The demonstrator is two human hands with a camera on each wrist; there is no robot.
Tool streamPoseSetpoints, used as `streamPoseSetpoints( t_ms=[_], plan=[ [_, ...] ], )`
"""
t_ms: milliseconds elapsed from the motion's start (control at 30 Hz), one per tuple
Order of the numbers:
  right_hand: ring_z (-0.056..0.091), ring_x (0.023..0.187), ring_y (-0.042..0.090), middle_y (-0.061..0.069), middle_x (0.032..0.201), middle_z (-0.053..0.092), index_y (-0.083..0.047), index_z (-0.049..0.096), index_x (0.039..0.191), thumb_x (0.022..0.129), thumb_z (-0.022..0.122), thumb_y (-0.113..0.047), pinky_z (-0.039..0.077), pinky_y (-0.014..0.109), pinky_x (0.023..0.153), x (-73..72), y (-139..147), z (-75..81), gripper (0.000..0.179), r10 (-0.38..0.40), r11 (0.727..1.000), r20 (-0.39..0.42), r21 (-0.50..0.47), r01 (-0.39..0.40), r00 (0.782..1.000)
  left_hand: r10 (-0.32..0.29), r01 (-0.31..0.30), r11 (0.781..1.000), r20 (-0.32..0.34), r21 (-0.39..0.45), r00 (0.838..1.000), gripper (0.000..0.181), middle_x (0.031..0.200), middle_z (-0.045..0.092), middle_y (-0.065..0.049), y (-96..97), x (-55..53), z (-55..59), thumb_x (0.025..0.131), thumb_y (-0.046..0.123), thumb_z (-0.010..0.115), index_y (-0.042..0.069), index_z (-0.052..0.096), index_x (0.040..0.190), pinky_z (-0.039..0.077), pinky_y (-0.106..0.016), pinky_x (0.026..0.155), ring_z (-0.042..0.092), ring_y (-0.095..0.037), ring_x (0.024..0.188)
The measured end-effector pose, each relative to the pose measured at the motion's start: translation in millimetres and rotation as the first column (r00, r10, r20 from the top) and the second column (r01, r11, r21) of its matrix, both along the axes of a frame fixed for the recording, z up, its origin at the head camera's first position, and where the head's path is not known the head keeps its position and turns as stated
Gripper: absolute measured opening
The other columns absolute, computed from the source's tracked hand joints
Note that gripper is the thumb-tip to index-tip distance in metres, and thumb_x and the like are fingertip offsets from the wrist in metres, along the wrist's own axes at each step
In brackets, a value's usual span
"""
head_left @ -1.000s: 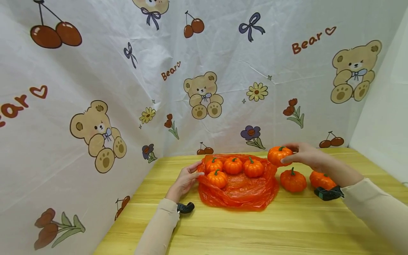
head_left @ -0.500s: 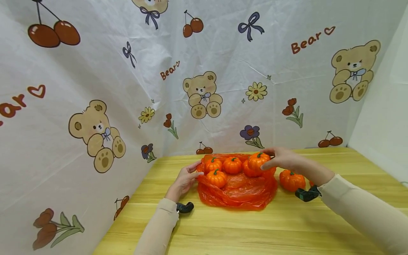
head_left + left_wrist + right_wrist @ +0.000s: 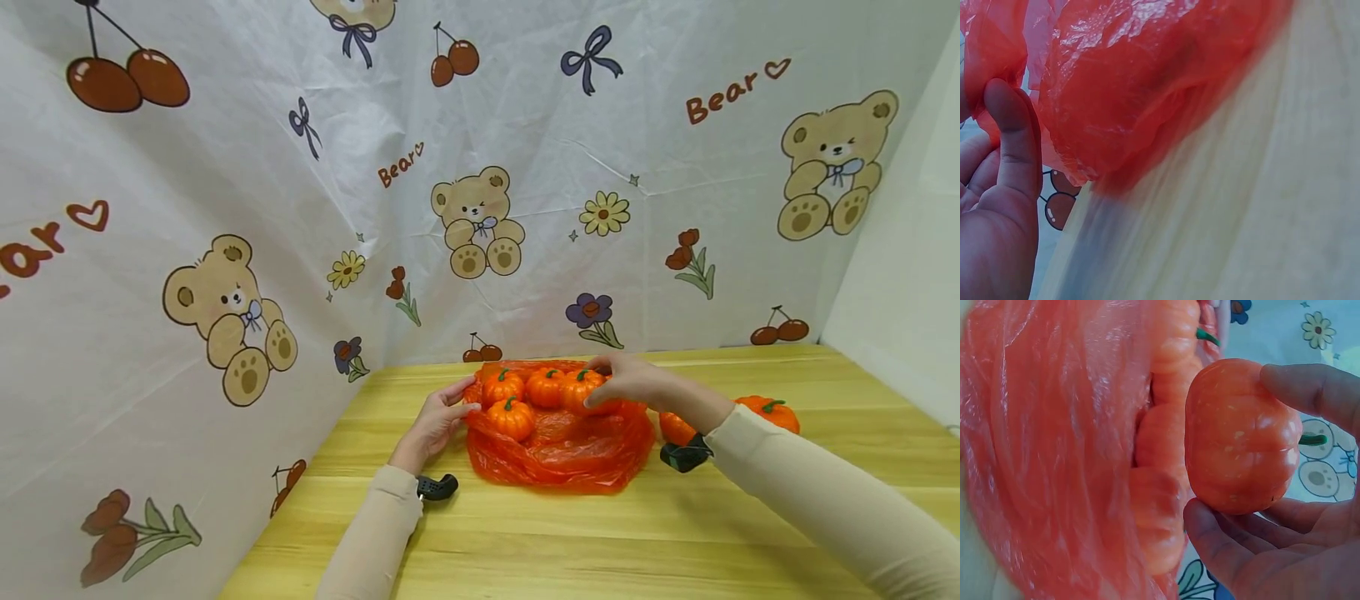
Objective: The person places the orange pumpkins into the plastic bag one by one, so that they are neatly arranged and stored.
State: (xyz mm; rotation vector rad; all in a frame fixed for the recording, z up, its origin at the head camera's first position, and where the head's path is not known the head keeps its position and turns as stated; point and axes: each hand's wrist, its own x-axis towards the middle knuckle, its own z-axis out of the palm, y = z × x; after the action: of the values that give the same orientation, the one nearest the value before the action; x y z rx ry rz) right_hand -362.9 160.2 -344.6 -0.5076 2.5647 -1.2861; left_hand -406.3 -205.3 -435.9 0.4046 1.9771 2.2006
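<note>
At lower centre, the left hand (image 3: 435, 423) pinches a red bag (image 3: 562, 472); the right hand (image 3: 639, 385) grips a pumpkin (image 3: 577, 390) at its opening.

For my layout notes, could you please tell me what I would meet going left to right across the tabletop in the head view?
Left hand, front pumpkin in the red plastic bag, back-middle pumpkin, held pumpkin in the right hand, partly hidden pumpkin beside the bag, rightmost pumpkin.
</note>
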Motion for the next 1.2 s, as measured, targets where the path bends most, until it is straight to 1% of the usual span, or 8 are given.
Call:
streamPoseSetpoints(
  t_ms=[100,233,333,533,700,867,1000,1200],
  plan=[
    [0.06,0.116,0.033,0.024,0.137,0.057,0.007,0.048,0.142,0.079,0.084,-0.015,0.058,0.045,0.101,-2.3,-8.4,-3.9,0.077,0.004,1.0,0.011,-0.012,-0.004,1.0,0.004,-0.004,1.0,-0.007,-0.003,1.0,0.066,0.161,0.041,-0.021,0.6,-0.1,0.4,0.096,-0.008,0.063,0.005,0.042,0.157,0.061,-0.022,0.089,0.056,-0.031,0.135],
    [0.06,0.115,0.032,0.024,0.14,0.055,0.007,0.048,0.143,0.078,0.084,-0.015,0.057,0.045,0.101,-3.6,-18.0,-8.6,0.077,-0.015,1.0,0.023,0.016,0.015,1.0,0.001,-0.001,1.0,-0.013,-0.003,1.0,0.066,0.162,0.04,-0.022,1.4,1.0,1.5,0.097,-0.008,0.062,0.003,0.04,0.157,0.06,-0.022,0.09,0.049,-0.037,0.142],
    [0.06,0.116,0.032,0.024,0.141,0.055,0.006,0.048,0.144,0.077,0.084,-0.017,0.057,0.045,0.102,-5.8,-23.9,-12.6,0.08,-0.028,0.999,0.022,0.042,0.027,0.999,0.001,-0.001,1.0,-0.014,0.0,1.0,0.066,0.163,0.039,-0.021,1.8,1.8,2.3,0.096,-0.009,0.062,0.003,0.04,0.157,0.06,-0.021,0.089,0.046,-0.039,0.144],
    [0.06,0.115,0.03,0.022,0.139,0.058,0.003,0.052,0.142,0.073,0.087,-0.019,0.057,0.043,0.098,-10.0,-34.0,-21.8,0.081,-0.052,0.996,-0.002,0.066,0.052,0.999,0.003,-0.003,1.0,-0.013,0.005,1.0,0.066,0.162,0.039,-0.022,1.4,1.5,2.9,0.096,-0.009,0.062,0.003,0.041,0.157,0.061,-0.021,0.088,0.047,-0.04,0.143],
    [0.06,0.114,0.03,0.022,0.142,0.055,0.005,0.049,0.144,0.075,0.085,-0.017,0.058,0.044,0.097,-7.7,-40.7,-25.9,0.081,-0.046,0.996,-0.004,0.082,0.046,0.999,0.001,-0.001,1.0,0.001,0.009,1.0,0.066,0.162,0.039,-0.021,1.8,1.5,2.4,0.096,-0.01,0.062,0.004,0.042,0.157,0.06,-0.022,0.089,0.046,-0.04,0.144],
    [0.06,0.113,0.029,0.021,0.14,0.057,0.005,0.049,0.143,0.075,0.085,-0.017,0.058,0.044,0.094,-6.2,-46.2,-28.5,0.08,-0.051,0.993,-0.019,0.102,0.053,0.999,0.01,-0.01,1.0,0.003,0.002,1.0,0.065,0.162,0.04,-0.021,1.7,1.0,1.5,0.096,-0.01,0.062,0.005,0.042,0.157,0.06,-0.022,0.089,0.047,-0.04,0.143],
    [0.06,0.117,0.032,0.021,0.139,0.058,0.003,0.051,0.141,0.074,0.088,-0.017,0.056,0.047,0.098,-6.5,-49.9,-32.5,0.079,-0.073,0.99,-0.042,0.121,0.077,0.996,0.008,-0.008,1.0,0.001,0.005,1.0,0.065,0.162,0.04,-0.022,2.1,1.2,2.0,0.096,-0.009,0.062,0.005,0.042,0.157,0.06,-0.022,0.089,0.045,-0.041,0.145],
    [0.061,0.112,0.029,0.017,0.13,0.063,-0.001,0.053,0.137,0.075,0.091,-0.02,0.056,0.047,0.099,-8.9,-53.0,-42.8,0.075,-0.071,0.988,-0.056,0.137,0.078,0.996,0.01,-0.01,1.0,0.0,0.007,1.0,0.065,0.162,0.04,-0.023,2.5,1.9,3.0,0.096,-0.009,0.063,0.004,0.043,0.156,0.06,-0.022,0.089,0.045,-0.042,0.145]
  ],
)
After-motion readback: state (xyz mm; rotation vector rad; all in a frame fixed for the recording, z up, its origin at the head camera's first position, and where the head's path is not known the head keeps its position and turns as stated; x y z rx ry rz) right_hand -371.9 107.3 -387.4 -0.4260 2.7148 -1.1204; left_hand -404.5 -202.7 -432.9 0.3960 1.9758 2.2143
